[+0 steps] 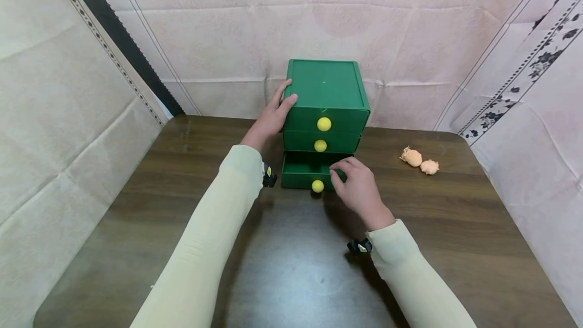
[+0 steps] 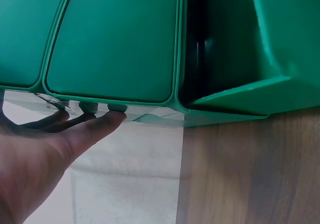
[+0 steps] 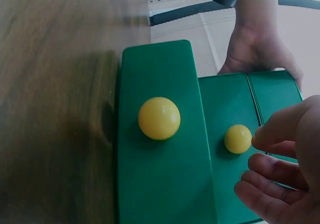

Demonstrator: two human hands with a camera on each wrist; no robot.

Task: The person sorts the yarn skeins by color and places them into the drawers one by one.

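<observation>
A green cabinet (image 1: 325,85) with three drawers and round yellow knobs stands at the back of the table. Its bottom drawer (image 1: 298,179) is pulled out, with a yellow knob (image 3: 159,118) on its front. My left hand (image 1: 272,116) rests against the cabinet's left side near the top; in the left wrist view its fingers (image 2: 95,131) touch that side. Over the right part of the pulled-out drawer hovers my right hand (image 1: 357,186), fingers loosely bent, with nothing seen between them. Whether it touches the drawer I cannot tell. The middle drawer's knob (image 3: 238,139) appears beside its fingertips.
Two small pale peach lumpy objects (image 1: 411,157) lie on the brown wooden table (image 1: 455,227), right of the cabinet. Light patterned cloth (image 1: 218,39) hangs behind the table and along both sides.
</observation>
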